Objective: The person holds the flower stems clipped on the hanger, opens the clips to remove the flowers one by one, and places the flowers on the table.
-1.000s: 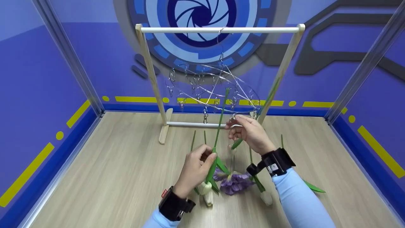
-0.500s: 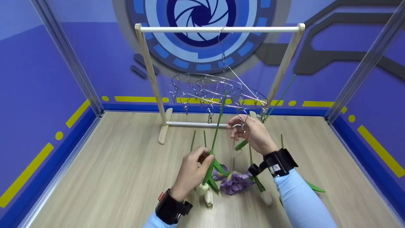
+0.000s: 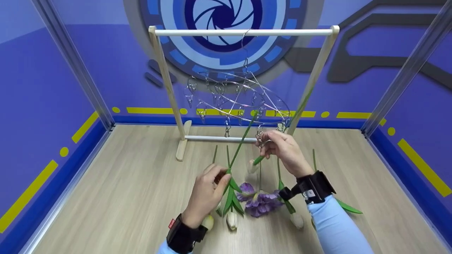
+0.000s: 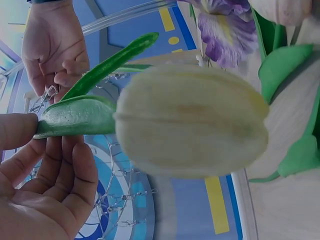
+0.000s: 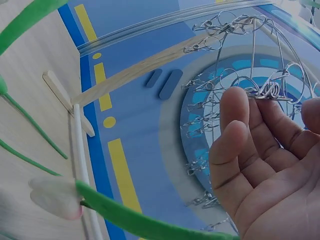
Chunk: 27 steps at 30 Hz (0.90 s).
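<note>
My left hand (image 3: 208, 190) pinches a white artificial tulip (image 4: 195, 120) by its green leaf and stem, bloom downward. The bare stem (image 3: 243, 139) slants up to the right, its tip near the hanging clips. With thumb and fingers my right hand (image 3: 284, 151) grips a metal clip (image 3: 260, 135) on the lower edge of the round wire hanger (image 3: 243, 102), which tilts down toward that hand. Another green stem (image 3: 306, 100) sticks up at the hanger's right edge; a pale bloom (image 3: 252, 167) hangs below the right hand. Whether the held clip's jaws are parted I cannot tell.
A wooden rack (image 3: 233, 32) carries the hanger from its white top bar. On the table (image 3: 134, 197) lie a purple flower (image 3: 260, 204), a white tulip (image 3: 232, 221) beside it and another white tulip (image 3: 297, 221) to the right. Blue panels (image 3: 42, 106) enclose the sides and back.
My left hand has shifted left and slightly down, and the tulip's stem leans further right. The hanger swung right and lower, then back left. My right hand stays around the same clip area.
</note>
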### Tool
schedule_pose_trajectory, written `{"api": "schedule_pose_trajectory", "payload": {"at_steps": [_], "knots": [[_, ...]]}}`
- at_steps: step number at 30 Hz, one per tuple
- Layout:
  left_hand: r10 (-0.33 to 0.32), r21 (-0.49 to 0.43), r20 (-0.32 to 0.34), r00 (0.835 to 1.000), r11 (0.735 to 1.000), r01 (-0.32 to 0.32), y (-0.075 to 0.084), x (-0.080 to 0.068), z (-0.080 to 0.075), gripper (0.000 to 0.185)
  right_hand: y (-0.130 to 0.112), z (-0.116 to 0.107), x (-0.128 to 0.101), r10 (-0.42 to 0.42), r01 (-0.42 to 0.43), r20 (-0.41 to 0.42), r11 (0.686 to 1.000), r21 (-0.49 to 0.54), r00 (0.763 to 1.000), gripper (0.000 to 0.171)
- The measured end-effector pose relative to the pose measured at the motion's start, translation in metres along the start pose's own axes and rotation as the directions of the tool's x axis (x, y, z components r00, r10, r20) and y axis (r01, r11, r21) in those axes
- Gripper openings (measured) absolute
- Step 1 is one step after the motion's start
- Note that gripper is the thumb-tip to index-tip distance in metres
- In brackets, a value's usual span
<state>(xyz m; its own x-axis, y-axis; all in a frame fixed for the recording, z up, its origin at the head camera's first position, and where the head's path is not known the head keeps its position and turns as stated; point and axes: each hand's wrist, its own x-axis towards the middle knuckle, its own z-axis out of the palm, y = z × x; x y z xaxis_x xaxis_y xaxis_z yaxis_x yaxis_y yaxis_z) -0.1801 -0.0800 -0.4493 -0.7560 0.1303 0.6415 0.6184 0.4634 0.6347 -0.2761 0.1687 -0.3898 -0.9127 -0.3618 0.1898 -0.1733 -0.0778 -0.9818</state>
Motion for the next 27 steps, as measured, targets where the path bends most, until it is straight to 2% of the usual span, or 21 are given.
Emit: {"api": "schedule_pose_trajectory", "payload": {"at_steps": [11, 17, 22, 27], "knots": [[-0.001, 0.054, -0.01, 1.0, 0.999, 0.001, -0.006, -0.005, -0.011, 0.012, 0.011, -0.001, -0.019, -0.024, 0.024, -0.04, 1.0, -0.007, 0.999, 0.04], [-0.019, 0.073, -0.015, 1.0, 0.997, 0.02, -0.009, -0.007, -0.015, 0.014, 0.021, -0.003, -0.028, -0.075, 0.068, -0.078, 0.993, -0.099, 0.994, 0.036], [-0.042, 0.107, -0.018, 0.999, 0.993, 0.044, -0.011, -0.009, -0.019, 0.013, 0.028, -0.002, -0.035, -0.14, 0.116, -0.099, 0.97, -0.213, 0.985, 0.029], [-0.028, 0.125, -0.027, 0.999, 0.992, 0.031, -0.014, -0.01, -0.022, 0.014, 0.032, -0.002, -0.042, -0.246, 0.197, -0.103, 0.918, -0.345, 0.964, 0.022]]}}
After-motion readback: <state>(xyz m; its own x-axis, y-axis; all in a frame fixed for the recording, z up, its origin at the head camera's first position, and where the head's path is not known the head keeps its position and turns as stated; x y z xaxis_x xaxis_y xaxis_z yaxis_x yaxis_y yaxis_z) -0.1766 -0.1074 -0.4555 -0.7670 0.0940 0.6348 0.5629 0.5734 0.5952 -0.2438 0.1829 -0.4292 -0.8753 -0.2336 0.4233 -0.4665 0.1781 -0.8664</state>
